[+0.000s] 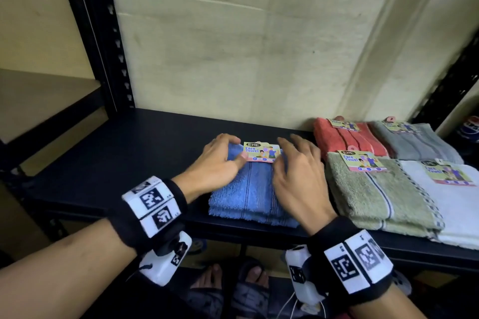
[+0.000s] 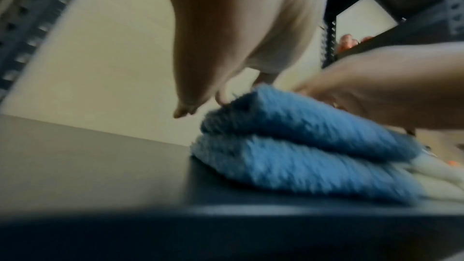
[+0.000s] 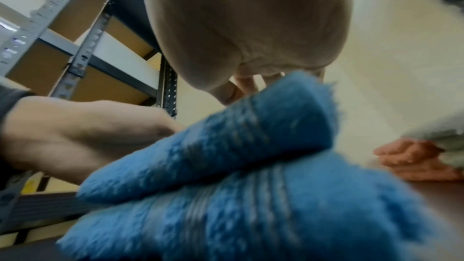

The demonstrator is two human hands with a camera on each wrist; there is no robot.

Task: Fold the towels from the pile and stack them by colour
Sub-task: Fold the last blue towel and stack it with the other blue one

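Hands work on a folded blue towel (image 1: 248, 189) that lies on the black shelf (image 1: 129, 153), left of the other folded towels. The left hand (image 1: 216, 163) rests on the towel's left part, fingers curled over its far edge and thumb touching the card label (image 1: 261, 151). The right hand (image 1: 295, 171) lies on the right part with fingers spread and only slightly bent, pressing down beside the label. Both wrist views show two blue layers, one upon the other. To the right lie an orange towel (image 1: 347, 140), a grey towel (image 1: 420, 142), a green towel (image 1: 373, 194) and a white towel (image 1: 456, 204), each folded and labelled.
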